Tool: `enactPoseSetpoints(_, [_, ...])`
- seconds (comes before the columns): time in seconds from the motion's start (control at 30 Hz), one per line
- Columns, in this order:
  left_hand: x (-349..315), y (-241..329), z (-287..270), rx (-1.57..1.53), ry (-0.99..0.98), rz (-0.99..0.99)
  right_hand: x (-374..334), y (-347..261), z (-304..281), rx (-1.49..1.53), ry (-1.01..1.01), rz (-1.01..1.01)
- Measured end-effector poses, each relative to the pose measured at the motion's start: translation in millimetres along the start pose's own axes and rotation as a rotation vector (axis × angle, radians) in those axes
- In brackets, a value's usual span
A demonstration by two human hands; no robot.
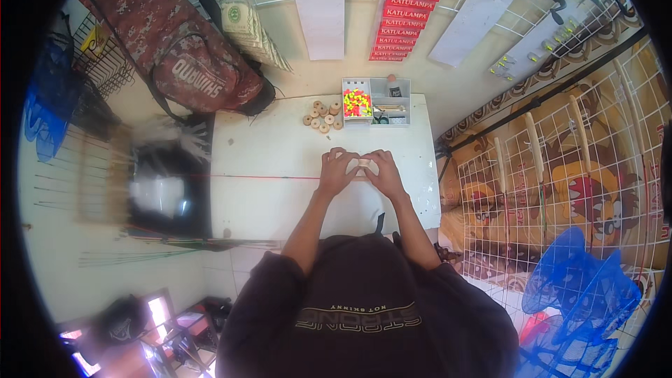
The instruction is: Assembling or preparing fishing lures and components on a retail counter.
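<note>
My left hand (337, 171) and my right hand (385, 173) meet over the middle of the white table (266, 206). Between their fingertips they grip a small pale wooden spool (363, 163); both hands are closed on it. A thin red line or rod (269, 177) runs across the table from the left edge to my left hand, and I cannot tell whether it joins the spool. Just beyond my hands lies a cluster of several similar wooden spools (325, 124).
Behind the hands stands a grey divided box (409, 106) with small red and yellow pieces (357, 102) and small tools. A camouflage rod bag (168, 42) leans at the back left. Wire racks (514, 189) with rods and blue nets (581, 287) line the right side.
</note>
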State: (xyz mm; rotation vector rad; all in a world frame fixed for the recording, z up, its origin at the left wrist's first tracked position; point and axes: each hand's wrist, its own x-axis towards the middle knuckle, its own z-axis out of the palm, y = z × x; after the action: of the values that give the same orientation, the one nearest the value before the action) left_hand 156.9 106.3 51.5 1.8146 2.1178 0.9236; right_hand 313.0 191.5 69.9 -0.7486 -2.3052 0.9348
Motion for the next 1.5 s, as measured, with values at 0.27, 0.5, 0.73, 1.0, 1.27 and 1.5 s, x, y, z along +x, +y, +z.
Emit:
enactPoseSetpoints(0.27, [7.7, 4.5, -0.6, -0.046, -0.024, -0.052, -2.0, 9.0, 4.1, 0.186, 0.016, 0.125])
enactPoseSetpoints(0.5, [13.6, 7.0, 0.8, 0.037, 0.038, 0.031, 4.1, 3.9, -6.2, -0.013, 0.052, -0.012])
enactPoseSetpoints(0.73, [16.5, 11.4, 1.8, -0.031, 0.053, 0.014, 4.8, 1.2, -8.8, -0.036, 0.120, -0.037])
enactPoseSetpoints(1.0, [24.8, 17.8, -5.6, -0.083, 0.052, 0.016, 5.0, 6.7, -8.6, 0.212, 0.177, 0.105])
enactPoseSetpoints(1.27, [25.5, 15.7, -12.7, -0.040, 0.038, 0.041, 16.3, 0.3, -24.8, -0.110, 0.114, -0.153])
enactPoseSetpoints(1.5, [26.0, 14.4, -16.1, -0.062, -0.027, 0.033, 13.9, -1.8, -21.3, 0.182, 0.051, 0.082])
